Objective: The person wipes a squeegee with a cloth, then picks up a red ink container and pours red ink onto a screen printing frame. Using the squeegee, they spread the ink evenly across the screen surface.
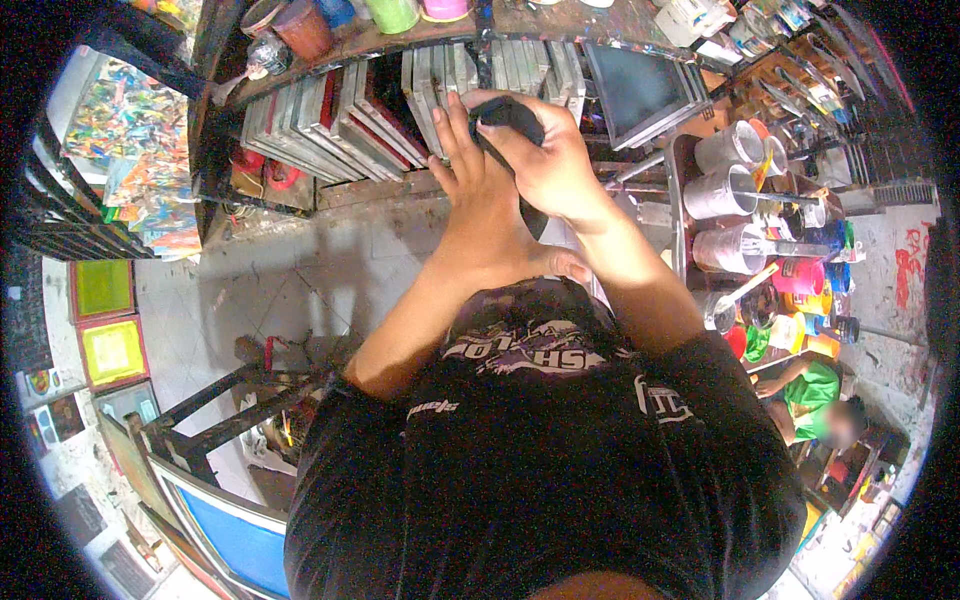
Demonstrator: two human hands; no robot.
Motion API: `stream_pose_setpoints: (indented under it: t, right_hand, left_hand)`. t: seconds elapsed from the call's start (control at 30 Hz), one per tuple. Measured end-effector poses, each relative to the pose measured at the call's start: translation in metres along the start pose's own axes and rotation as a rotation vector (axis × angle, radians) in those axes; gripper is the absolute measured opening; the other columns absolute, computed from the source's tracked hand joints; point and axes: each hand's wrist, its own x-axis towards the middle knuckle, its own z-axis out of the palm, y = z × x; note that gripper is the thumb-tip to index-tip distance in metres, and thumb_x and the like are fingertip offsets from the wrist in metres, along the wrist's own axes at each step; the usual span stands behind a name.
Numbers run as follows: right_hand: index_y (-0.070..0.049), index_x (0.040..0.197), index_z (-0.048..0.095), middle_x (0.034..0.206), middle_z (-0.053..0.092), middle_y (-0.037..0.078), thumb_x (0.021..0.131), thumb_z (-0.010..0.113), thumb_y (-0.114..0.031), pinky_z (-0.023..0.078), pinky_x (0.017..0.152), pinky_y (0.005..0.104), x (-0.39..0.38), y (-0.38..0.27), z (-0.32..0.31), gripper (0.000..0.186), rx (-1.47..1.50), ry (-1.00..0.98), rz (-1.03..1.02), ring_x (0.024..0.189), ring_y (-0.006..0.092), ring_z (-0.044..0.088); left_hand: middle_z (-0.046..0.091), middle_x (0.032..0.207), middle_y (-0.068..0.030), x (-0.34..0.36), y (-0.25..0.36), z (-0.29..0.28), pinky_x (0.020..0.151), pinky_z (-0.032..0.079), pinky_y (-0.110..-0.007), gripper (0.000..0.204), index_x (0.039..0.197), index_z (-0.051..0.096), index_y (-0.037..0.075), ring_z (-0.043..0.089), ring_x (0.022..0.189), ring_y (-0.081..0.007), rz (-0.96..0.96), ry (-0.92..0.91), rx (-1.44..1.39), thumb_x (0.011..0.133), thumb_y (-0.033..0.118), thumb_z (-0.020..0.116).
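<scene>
My two hands are raised close together in front of my chest. A dark black thing (508,113), perhaps a bunched cloth, shows between them; its kind cannot be made out. My right hand (555,165) is closed around it, with the thumb lying across its near side. My left hand (482,210) lies against the same bundle with its fingers stretched out and its thumb pointing right. A lower dark part (534,216) shows between the two palms. The left hand hides much of it.
Framed screens (365,120) stand upright on a shelf ahead, under a board (390,32) holding paint tubs. At right, a rack holds several stained paint buckets (728,190). A person in green (815,385) sits lower right. A dark metal frame (235,420) stands left.
</scene>
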Motion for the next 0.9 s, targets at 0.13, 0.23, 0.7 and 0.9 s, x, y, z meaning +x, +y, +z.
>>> stream_pose_setpoints:
  t: [0.13, 0.23, 0.7, 0.9]
  right_hand:
    - [0.001, 0.100, 0.062, 0.092, 0.065, 0.005, 0.085, 0.054, -0.005, 0.046, 0.077, 0.0254, 0.001, 0.003, 0.005, 0.019, 0.191, 0.128, 0.164, 0.083, 0.0117, 0.058]
    - [-0.001, 0.101, 0.062, 0.089, 0.065, 0.005, 0.086, 0.057, -0.013, 0.047, 0.069, 0.0251, 0.002, 0.000, -0.004, 0.020, 0.182, 0.178, 0.312, 0.076, 0.0116, 0.058]
    - [-0.001, 0.081, 0.057, 0.081, 0.056, 0.008, 0.068, 0.064, 0.003, 0.048, 0.059, 0.0296, -0.027, -0.028, -0.022, 0.015, 0.061, -0.654, -0.005, 0.067, 0.0170, 0.060]
    - [-0.002, 0.077, 0.056, 0.069, 0.055, 0.003, 0.065, 0.055, 0.007, 0.041, 0.058, 0.0242, -0.045, -0.021, -0.001, 0.016, -0.161, -0.307, 0.191, 0.065, 0.0089, 0.052]
  left_hand:
    - [-0.014, 0.140, -0.0340, 0.001, 0.000, 0.000, 0.096, 0.002, -0.069, 0.156, 0.137, -0.004, -0.006, -0.015, 0.130, -0.0501, 0.042, -0.012, -0.089, 0.027, 0.078, 0.068]
    - [-0.013, 0.140, -0.0353, 0.004, 0.001, -0.004, 0.096, 0.003, -0.069, 0.155, 0.136, -0.004, -0.009, -0.013, 0.130, -0.0504, 0.136, -0.041, -0.155, 0.029, 0.076, 0.071]
    - [-0.011, 0.146, -0.0248, 0.005, -0.039, -0.018, 0.100, 0.002, -0.064, 0.158, 0.136, -0.018, -0.002, -0.010, 0.134, -0.0426, 0.058, 0.105, -0.138, 0.027, 0.047, 0.086]
    - [-0.011, 0.146, -0.0250, 0.002, -0.041, -0.016, 0.099, 0.000, -0.064, 0.161, 0.138, -0.015, -0.001, -0.012, 0.134, -0.0422, 0.066, 0.015, -0.138, 0.023, 0.054, 0.084]
